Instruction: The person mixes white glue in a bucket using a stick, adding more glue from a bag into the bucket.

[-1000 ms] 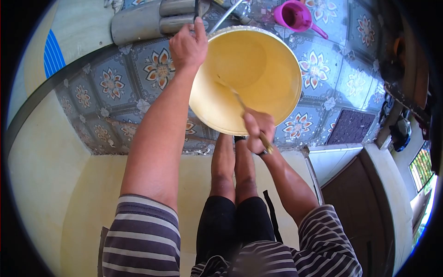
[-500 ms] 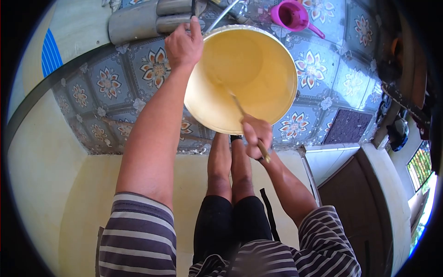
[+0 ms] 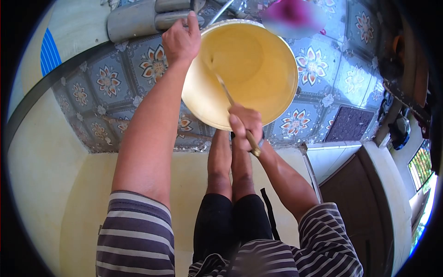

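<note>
On the patterned floor, seen from above past the person's own legs:

Floor: blue tiles [image 3: 106, 78] with orange flowers fill the far half; a plain cream surface [image 3: 55, 184] lies near and left.

Bucket: a large yellow bucket [image 3: 272, 60] stands at far centre, just beyond the person's feet, close enough for both arms to reach it. Its inside is coated in pale yellow.

Left hand: the left hand [image 3: 181, 39] clasps the bucket's far-left rim, thumb and fingers hooked over the edge, apparently to hold the bucket steady.

Right hand: the right hand [image 3: 245, 125] is clenched around a wooden handle at the bucket's near rim.

Tool: a thin stick-like tool [image 3: 225, 92] slants from that fist down and to the far left into the bucket; held at its upper end, it reaches deep inside. Its lower tip is hard to make out.

Beyond the bucket: grey pipes [image 3: 138, 18] lie far left, and a blurred pink scoop [image 3: 293, 16] sits far right.
</note>
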The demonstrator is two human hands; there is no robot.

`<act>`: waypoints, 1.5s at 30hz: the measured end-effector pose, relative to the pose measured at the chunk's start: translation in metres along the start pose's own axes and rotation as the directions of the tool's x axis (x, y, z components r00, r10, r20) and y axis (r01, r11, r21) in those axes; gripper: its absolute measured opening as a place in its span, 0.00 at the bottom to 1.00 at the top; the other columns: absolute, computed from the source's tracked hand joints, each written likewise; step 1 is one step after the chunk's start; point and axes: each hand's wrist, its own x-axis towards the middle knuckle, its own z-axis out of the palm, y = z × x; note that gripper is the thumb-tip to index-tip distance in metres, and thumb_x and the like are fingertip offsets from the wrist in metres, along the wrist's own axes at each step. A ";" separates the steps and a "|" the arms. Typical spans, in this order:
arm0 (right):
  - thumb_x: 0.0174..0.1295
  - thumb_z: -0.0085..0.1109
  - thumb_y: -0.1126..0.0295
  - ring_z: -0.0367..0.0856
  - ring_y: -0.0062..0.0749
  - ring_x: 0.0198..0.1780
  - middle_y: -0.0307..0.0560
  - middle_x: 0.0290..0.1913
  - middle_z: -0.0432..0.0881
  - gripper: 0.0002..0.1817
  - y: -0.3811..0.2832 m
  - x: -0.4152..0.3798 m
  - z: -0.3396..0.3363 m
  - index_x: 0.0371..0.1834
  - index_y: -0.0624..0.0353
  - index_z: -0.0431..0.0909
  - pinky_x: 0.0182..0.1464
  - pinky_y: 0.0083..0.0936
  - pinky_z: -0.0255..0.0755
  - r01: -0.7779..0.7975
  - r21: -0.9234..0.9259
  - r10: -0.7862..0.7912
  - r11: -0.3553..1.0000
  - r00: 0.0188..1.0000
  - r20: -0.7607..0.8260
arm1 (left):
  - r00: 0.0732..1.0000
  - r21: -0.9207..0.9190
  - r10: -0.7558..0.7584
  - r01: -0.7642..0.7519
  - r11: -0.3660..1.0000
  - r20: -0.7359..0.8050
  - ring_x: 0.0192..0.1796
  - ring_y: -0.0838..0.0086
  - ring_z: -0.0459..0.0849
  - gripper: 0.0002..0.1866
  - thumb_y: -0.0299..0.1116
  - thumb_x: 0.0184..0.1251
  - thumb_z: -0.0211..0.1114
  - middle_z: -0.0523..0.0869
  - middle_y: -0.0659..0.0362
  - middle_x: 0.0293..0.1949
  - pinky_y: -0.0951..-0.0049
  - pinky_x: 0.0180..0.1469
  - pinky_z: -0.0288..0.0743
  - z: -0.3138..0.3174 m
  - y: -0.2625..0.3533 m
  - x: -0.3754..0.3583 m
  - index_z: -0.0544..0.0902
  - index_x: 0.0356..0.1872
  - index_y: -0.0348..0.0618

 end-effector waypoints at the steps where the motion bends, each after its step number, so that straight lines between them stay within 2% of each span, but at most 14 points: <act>1: 0.63 0.52 0.80 0.64 0.41 0.14 0.45 0.13 0.64 0.21 -0.004 -0.012 -0.007 0.10 0.61 0.63 0.19 0.36 0.59 -0.047 -0.003 0.047 0.999 0.999 0.014 | 1.000 -0.005 -0.003 0.003 1.000 -0.016 0.47 0.45 0.84 0.32 0.63 0.71 0.45 0.88 0.48 0.35 0.52 0.55 0.74 0.001 0.001 -0.002 0.88 0.41 0.47; 5: 0.64 0.48 0.79 0.61 0.34 0.14 0.43 0.12 0.62 0.21 -0.017 -0.006 -0.049 0.11 0.63 0.58 0.19 0.33 0.54 -0.040 -0.234 0.024 0.971 0.997 -0.072 | 0.999 -0.011 0.025 -0.026 1.000 -0.025 0.47 0.45 0.84 0.31 0.62 0.71 0.45 0.88 0.48 0.35 0.53 0.55 0.74 0.006 -0.007 0.001 0.88 0.39 0.47; 8: 0.64 0.49 0.78 0.61 0.34 0.14 0.43 0.12 0.62 0.21 0.003 0.041 -0.042 0.11 0.62 0.59 0.19 0.33 0.54 0.115 -0.274 -0.160 0.955 0.977 -0.144 | 0.998 0.012 0.038 -0.037 0.999 -0.040 0.47 0.45 0.84 0.32 0.63 0.71 0.45 0.88 0.48 0.35 0.53 0.55 0.74 0.008 -0.008 0.003 0.88 0.39 0.47; 11: 0.62 0.52 0.79 0.62 0.40 0.13 0.45 0.12 0.63 0.20 0.011 0.062 -0.009 0.10 0.60 0.63 0.20 0.37 0.57 0.168 -0.144 -0.178 0.975 0.982 -0.057 | 0.999 -0.015 -0.003 0.003 1.000 -0.036 0.47 0.44 0.83 0.32 0.62 0.71 0.45 0.88 0.47 0.36 0.52 0.55 0.74 0.002 0.000 -0.001 0.88 0.39 0.46; 14: 0.61 0.51 0.79 0.63 0.42 0.14 0.46 0.13 0.64 0.19 0.004 0.033 0.014 0.12 0.61 0.63 0.21 0.37 0.59 0.062 0.006 -0.062 0.998 0.998 -0.009 | 1.000 -0.007 0.019 -0.020 1.000 -0.013 0.47 0.44 0.83 0.32 0.62 0.71 0.44 0.88 0.47 0.36 0.51 0.55 0.74 0.001 -0.001 0.000 0.87 0.39 0.46; 18: 0.61 0.51 0.80 0.65 0.42 0.15 0.46 0.13 0.65 0.18 -0.014 -0.025 -0.015 0.12 0.61 0.64 0.18 0.36 0.60 -0.067 -0.086 0.069 0.994 0.997 0.019 | 1.000 0.008 0.007 -0.007 1.000 -0.024 0.48 0.44 0.83 0.32 0.62 0.71 0.44 0.88 0.47 0.37 0.51 0.55 0.73 0.005 -0.005 0.002 0.87 0.39 0.46; 22: 0.63 0.50 0.79 0.65 0.35 0.16 0.45 0.14 0.65 0.20 -0.010 -0.004 -0.059 0.11 0.62 0.63 0.20 0.35 0.57 -0.012 -0.286 -0.018 0.958 0.995 -0.102 | 1.000 0.004 0.020 -0.020 1.000 -0.017 0.48 0.45 0.83 0.32 0.63 0.71 0.44 0.88 0.47 0.37 0.52 0.56 0.73 0.009 -0.010 0.003 0.87 0.42 0.47; 26: 0.61 0.52 0.80 0.64 0.39 0.14 0.44 0.13 0.64 0.19 0.002 0.040 -0.029 0.11 0.61 0.64 0.20 0.37 0.58 0.115 -0.204 -0.132 0.972 0.989 -0.071 | 0.999 0.034 0.009 -0.008 0.999 -0.033 0.49 0.45 0.83 0.32 0.63 0.71 0.44 0.88 0.48 0.37 0.52 0.56 0.73 0.008 -0.008 0.003 0.87 0.44 0.49; 28: 0.61 0.52 0.79 0.63 0.39 0.14 0.45 0.13 0.64 0.19 0.009 0.036 -0.004 0.11 0.61 0.64 0.20 0.37 0.58 0.146 -0.096 -0.152 0.985 0.987 -0.059 | 1.000 0.007 0.021 -0.021 1.000 -0.013 0.49 0.47 0.84 0.33 0.61 0.71 0.46 0.88 0.44 0.37 0.55 0.59 0.73 0.000 -0.001 -0.001 0.86 0.44 0.40; 29: 0.61 0.52 0.79 0.63 0.38 0.14 0.45 0.13 0.64 0.19 0.007 0.030 0.001 0.11 0.61 0.63 0.20 0.37 0.58 0.117 -0.077 -0.120 0.990 0.992 -0.040 | 1.000 -0.009 0.026 -0.026 1.000 -0.004 0.48 0.47 0.85 0.33 0.60 0.71 0.46 0.88 0.43 0.36 0.57 0.60 0.73 -0.002 0.002 -0.001 0.86 0.44 0.36; 32: 0.61 0.52 0.79 0.63 0.38 0.14 0.44 0.13 0.64 0.19 -0.010 -0.010 0.000 0.11 0.60 0.62 0.20 0.37 0.59 -0.004 -0.038 0.004 0.999 1.000 0.008 | 1.000 -0.013 -0.003 0.003 1.000 0.008 0.48 0.45 0.83 0.32 0.63 0.71 0.44 0.88 0.47 0.37 0.52 0.56 0.73 0.001 -0.001 0.000 0.87 0.44 0.48; 34: 0.62 0.51 0.79 0.64 0.38 0.14 0.45 0.13 0.64 0.19 -0.010 -0.028 -0.025 0.12 0.61 0.63 0.19 0.35 0.58 -0.040 -0.008 0.040 0.999 0.999 -0.004 | 1.000 -0.019 0.013 -0.013 1.000 -0.009 0.47 0.45 0.84 0.32 0.63 0.71 0.44 0.88 0.47 0.36 0.52 0.56 0.73 0.004 -0.004 0.001 0.87 0.43 0.47; 39: 0.63 0.48 0.80 0.62 0.34 0.13 0.43 0.11 0.60 0.21 -0.011 0.039 -0.048 0.10 0.63 0.59 0.18 0.32 0.56 0.040 -0.330 -0.082 0.943 0.990 -0.114 | 0.998 -0.004 0.038 -0.038 0.999 -0.044 0.45 0.45 0.84 0.31 0.62 0.72 0.44 0.88 0.46 0.34 0.52 0.56 0.74 0.010 -0.009 0.004 0.87 0.40 0.46; 45: 0.60 0.53 0.79 0.67 0.41 0.16 0.45 0.14 0.66 0.19 0.005 0.043 0.021 0.11 0.58 0.64 0.20 0.37 0.61 0.180 -0.128 -0.183 0.975 0.983 -0.005 | 0.999 -0.008 0.042 -0.042 0.999 -0.035 0.45 0.44 0.84 0.31 0.62 0.72 0.44 0.88 0.46 0.34 0.51 0.55 0.74 0.007 -0.006 0.002 0.87 0.39 0.46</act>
